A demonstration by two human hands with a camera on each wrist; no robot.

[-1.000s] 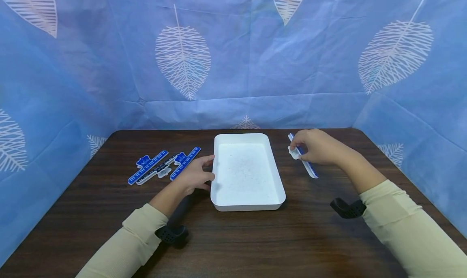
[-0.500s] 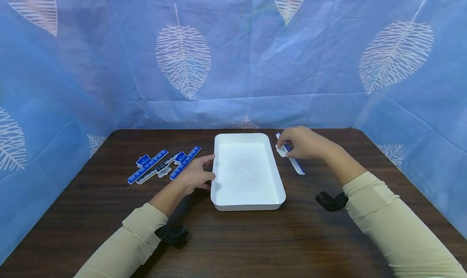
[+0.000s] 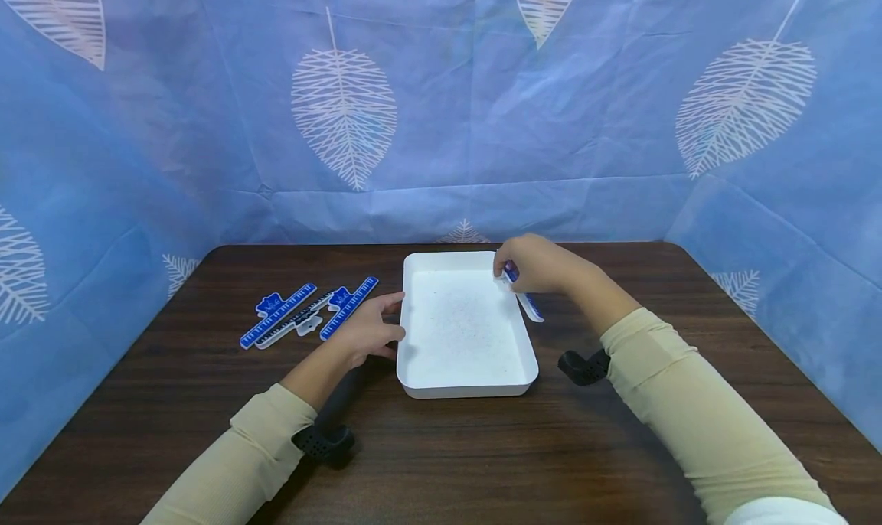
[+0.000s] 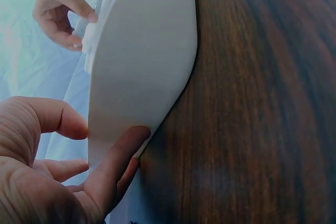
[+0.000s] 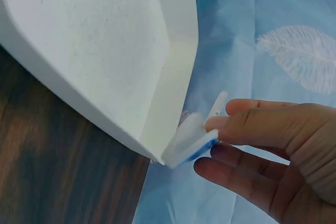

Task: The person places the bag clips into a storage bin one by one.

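My right hand [image 3: 540,265] pinches a white and blue ruler clip [image 3: 529,308] by its grip, over the far right part of the tray's rim. In the right wrist view, thumb and fingers close on the clip [image 5: 192,149], whose end overlaps the tray corner. A shallow white rectangular tray [image 3: 458,392] sits in the middle of the table. Against its left side rests my left hand [image 3: 368,327], fingers spread. The left wrist view has its fingertips [image 4: 137,134] touching the tray's outer wall and rim.
Left of the left hand lie three ruler clips: a blue one [image 3: 279,315], a black and white one [image 3: 292,324] and another blue one [image 3: 350,308]. The dark wooden table [image 3: 455,464] ends at a blue leaf-patterned cloth [image 3: 441,127].
My right hand has moved left with the ruler clip, from the table's right side to the tray's right rim. The left hand and tray have stayed in place.
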